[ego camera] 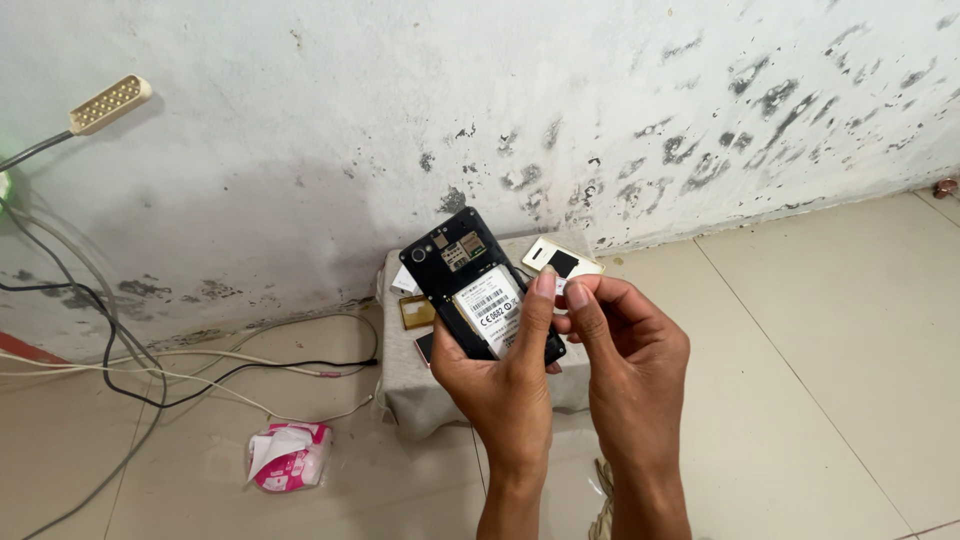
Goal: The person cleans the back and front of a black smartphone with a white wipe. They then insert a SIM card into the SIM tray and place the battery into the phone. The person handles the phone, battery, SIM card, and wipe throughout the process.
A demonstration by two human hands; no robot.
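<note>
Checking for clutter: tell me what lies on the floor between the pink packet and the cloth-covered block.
Head view: bare floor tile, crossed by a white cable, lies between pink packet and cloth-covered block.

head view, looking down, close over hands (pixel 560 370), perhaps tilted

Floor tiles (pixel 820 330) right open; cables (pixel 150 370), pink packet (pixel 290 455) clutter left; wall (pixel 400 120) blocks behind.

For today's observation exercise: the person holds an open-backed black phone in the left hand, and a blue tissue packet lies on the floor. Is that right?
Not quite. The head view shows the tissue packet is pink and white, not blue. The rest holds: the left hand holds the open-backed black phone, and the packet lies on the floor.
</note>
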